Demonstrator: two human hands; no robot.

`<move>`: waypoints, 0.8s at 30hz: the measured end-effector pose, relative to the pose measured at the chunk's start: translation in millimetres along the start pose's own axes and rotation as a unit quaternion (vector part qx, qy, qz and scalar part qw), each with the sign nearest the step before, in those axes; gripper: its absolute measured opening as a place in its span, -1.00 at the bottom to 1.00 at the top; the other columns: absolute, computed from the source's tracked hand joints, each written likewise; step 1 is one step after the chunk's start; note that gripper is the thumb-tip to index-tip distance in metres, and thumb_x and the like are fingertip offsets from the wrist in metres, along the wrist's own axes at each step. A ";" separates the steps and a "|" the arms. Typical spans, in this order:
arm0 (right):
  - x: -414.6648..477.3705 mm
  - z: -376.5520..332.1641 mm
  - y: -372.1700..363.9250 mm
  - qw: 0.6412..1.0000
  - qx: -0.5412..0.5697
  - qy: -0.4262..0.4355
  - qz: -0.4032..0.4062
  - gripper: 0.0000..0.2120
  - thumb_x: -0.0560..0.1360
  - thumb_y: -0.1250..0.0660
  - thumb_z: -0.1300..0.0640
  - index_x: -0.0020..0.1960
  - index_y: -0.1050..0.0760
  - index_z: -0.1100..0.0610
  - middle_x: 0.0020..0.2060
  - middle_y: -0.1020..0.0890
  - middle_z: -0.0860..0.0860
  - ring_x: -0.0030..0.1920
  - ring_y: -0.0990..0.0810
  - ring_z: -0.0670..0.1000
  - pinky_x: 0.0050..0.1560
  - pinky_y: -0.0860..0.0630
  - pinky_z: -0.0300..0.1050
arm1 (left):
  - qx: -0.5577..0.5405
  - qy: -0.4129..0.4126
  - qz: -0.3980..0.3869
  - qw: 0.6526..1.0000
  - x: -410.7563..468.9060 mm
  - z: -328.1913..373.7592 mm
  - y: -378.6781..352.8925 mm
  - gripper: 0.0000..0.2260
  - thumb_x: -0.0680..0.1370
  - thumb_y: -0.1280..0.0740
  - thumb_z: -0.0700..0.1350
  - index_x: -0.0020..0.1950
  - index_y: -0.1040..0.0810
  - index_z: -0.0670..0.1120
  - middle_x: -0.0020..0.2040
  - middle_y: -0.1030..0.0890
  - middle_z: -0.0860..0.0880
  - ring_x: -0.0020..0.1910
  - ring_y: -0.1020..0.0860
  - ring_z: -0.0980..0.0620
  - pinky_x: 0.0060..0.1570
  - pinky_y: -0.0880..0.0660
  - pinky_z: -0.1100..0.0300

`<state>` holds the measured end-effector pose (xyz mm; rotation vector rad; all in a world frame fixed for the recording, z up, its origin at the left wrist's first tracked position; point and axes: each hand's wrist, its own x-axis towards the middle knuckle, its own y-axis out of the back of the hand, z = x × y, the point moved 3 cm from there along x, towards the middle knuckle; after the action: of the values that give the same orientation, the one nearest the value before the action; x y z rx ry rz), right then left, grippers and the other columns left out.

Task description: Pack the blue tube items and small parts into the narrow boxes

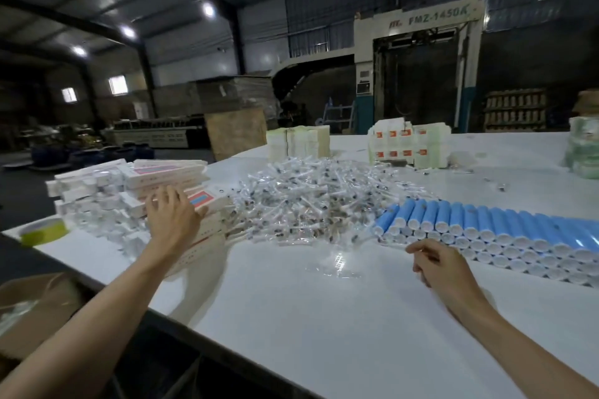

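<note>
Left hand was laid spread on narrow boxes, likely to take 1; right hand, loosely curled, empty, was held beside blue tubes

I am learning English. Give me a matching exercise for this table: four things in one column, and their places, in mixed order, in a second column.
Things
1. tubes
2. tape roll
3. small parts
4. boxes

Places
a. middle of the table
b. under the left hand
c. left edge
d. right side, stacked

Pairs: 1-d, 2-c, 3-a, 4-b
</note>
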<state>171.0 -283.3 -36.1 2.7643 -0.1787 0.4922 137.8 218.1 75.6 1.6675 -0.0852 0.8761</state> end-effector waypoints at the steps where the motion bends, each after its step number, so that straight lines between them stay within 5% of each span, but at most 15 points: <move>1: 0.0 1.0 1.3 1.000 0.007 -0.003 0.003 -0.70 0.61 -0.28 0.36 -0.08 -0.66 0.03 -0.36 -0.63 0.05 -0.36 -0.52 0.05 -0.27 -0.44 -0.08 | 0.000 -0.011 -0.002 1.000 1.9 -0.6 -3.3 -0.40 0.66 -0.35 0.20 0.38 -0.50 -0.33 0.33 -0.53 -0.29 0.37 -0.44 -0.30 0.42 -0.31 -0.18; 8: -0.2 1.7 1.2 0.999 0.030 -0.017 0.008 -0.69 0.61 -0.26 0.33 -0.09 -0.67 0.00 -0.35 -0.63 0.03 -0.35 -0.52 -0.01 -0.27 -0.44 -0.11 | -0.057 -0.085 0.021 0.995 -11.0 32.7 18.6 -0.52 0.62 -0.45 0.06 0.24 -0.53 -0.35 0.21 -0.58 -0.34 0.20 -0.54 -0.34 0.25 -0.49 -0.23; 13: -1.9 -1.7 1.3 0.999 0.027 -0.023 0.007 -0.69 0.62 -0.25 0.33 -0.08 -0.66 0.01 -0.33 -0.63 0.02 -0.35 -0.51 -0.02 -0.26 -0.44 -0.10 | -0.286 -0.117 -0.021 0.951 -38.3 107.6 64.0 -0.55 0.72 -0.11 0.24 0.20 -0.49 -0.13 -0.02 -0.60 -0.11 -0.15 -0.58 -0.16 -0.16 -0.50 -0.07; 16: -3.8 -4.1 2.3 0.999 0.028 -0.026 0.008 -0.70 0.64 -0.24 0.33 -0.06 -0.66 0.03 -0.32 -0.62 0.02 -0.36 -0.49 -0.03 -0.26 -0.42 -0.12 | -0.523 -0.140 -0.133 0.830 -61.1 164.5 77.6 -0.44 0.71 -0.03 0.30 0.32 -0.56 -0.09 -0.08 -0.70 -0.08 -0.28 -0.70 0.06 -0.36 -0.56 0.13; 20: -7.0 -9.1 6.0 0.999 0.017 -0.028 0.031 -0.74 0.64 -0.25 0.33 -0.02 -0.66 0.08 -0.29 -0.63 -0.04 -0.35 -0.52 -0.11 -0.22 -0.44 -0.16 | -0.721 -0.045 -0.307 0.620 -85.4 243.7 83.1 -0.46 0.66 -0.05 0.40 0.28 -0.60 0.07 -0.09 -0.77 -0.07 -0.17 -0.78 -0.07 -0.24 -0.68 0.04; 24: -8.8 -12.3 14.1 0.997 -0.041 -0.024 0.059 -0.78 0.65 -0.28 0.27 0.02 -0.66 0.03 -0.17 -0.67 -0.11 -0.22 -0.62 -0.08 -0.12 -0.57 -0.05 | -0.777 -0.034 -0.343 0.526 -106.6 297.1 71.6 -0.36 0.55 -0.23 0.41 0.42 -0.53 -0.02 0.12 -0.70 -0.19 -0.15 -0.77 -0.08 -0.19 -0.68 0.05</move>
<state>156.4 -291.8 -24.2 2.6983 -0.3665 0.4379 173.4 -103.4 63.9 -0.1100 -0.1726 -0.1138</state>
